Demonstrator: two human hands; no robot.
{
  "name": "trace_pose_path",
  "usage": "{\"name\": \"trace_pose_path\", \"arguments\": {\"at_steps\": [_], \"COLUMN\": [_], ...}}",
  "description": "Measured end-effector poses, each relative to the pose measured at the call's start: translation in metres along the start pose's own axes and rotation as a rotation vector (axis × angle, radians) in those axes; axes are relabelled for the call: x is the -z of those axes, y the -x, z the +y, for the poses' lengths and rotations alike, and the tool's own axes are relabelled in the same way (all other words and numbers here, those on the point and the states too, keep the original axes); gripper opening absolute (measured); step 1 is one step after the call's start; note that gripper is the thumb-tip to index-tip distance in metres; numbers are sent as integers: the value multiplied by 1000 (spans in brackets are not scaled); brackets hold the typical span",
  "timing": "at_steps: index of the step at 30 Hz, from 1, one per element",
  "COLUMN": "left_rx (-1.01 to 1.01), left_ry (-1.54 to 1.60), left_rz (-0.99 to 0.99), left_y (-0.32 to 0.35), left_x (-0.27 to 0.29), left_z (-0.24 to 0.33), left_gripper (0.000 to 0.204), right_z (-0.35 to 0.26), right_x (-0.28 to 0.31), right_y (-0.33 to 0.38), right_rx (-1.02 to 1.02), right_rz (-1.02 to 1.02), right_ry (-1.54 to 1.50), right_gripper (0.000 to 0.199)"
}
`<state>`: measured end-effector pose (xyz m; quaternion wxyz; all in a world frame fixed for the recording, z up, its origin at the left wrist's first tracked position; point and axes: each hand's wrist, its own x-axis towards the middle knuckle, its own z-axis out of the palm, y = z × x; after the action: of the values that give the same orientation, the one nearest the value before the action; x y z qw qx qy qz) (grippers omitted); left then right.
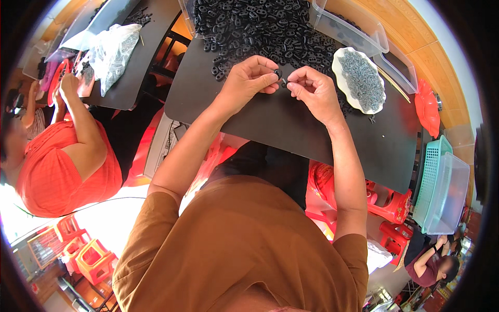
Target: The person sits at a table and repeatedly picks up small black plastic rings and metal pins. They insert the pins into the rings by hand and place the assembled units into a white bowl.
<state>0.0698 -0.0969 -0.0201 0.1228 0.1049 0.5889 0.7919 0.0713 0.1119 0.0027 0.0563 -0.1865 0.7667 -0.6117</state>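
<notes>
Above the dark table (197, 96), my left hand (245, 86) pinches a small black oval piece (278, 74), like a cord-lock part, between thumb and fingertips. Close beside it on the right, my right hand (316, 94) is closed in a pinch at a tiny dark piece (284, 84), too small to make out fully. The two sets of fingertips almost meet. Beyond them spreads a large heap of black two-holed cord-lock parts (260, 31). To the right stands a white scalloped plate (338, 65) full of small grey spring-like pieces (364, 78).
Clear plastic bins (353, 37) flank the heap. A red dish (427, 109) and a green basket (431, 171) are at the right. Left, a person in red (73, 166) works at another table holding a plastic bag (113, 54). Red stools (93, 260) stand behind; another person (429, 265) sits lower right.
</notes>
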Motion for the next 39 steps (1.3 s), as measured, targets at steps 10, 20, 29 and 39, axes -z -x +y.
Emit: {"name": "trace_pose_path", "arguments": {"at_steps": [10, 20, 29, 39], "left_rx": [-19, -45, -48, -70], "left_ry": [-50, -186, -202, -215], "left_rz": [-2, 8, 27, 30], "left_y": [0, 1, 4, 2], "left_x": [-2, -1, -3, -1], "left_z": [-1, 0, 2, -2], "left_gripper": [21, 24, 24, 22], "right_z": [1, 6, 4, 1], "right_x": [0, -1, -4, -5], "right_y": [0, 0, 0, 2], "right_rx": [5, 20, 39, 45], "right_rz": [2, 17, 39, 43], "right_ry": [22, 89, 117, 132], "right_gripper": [7, 6, 6, 5]}}
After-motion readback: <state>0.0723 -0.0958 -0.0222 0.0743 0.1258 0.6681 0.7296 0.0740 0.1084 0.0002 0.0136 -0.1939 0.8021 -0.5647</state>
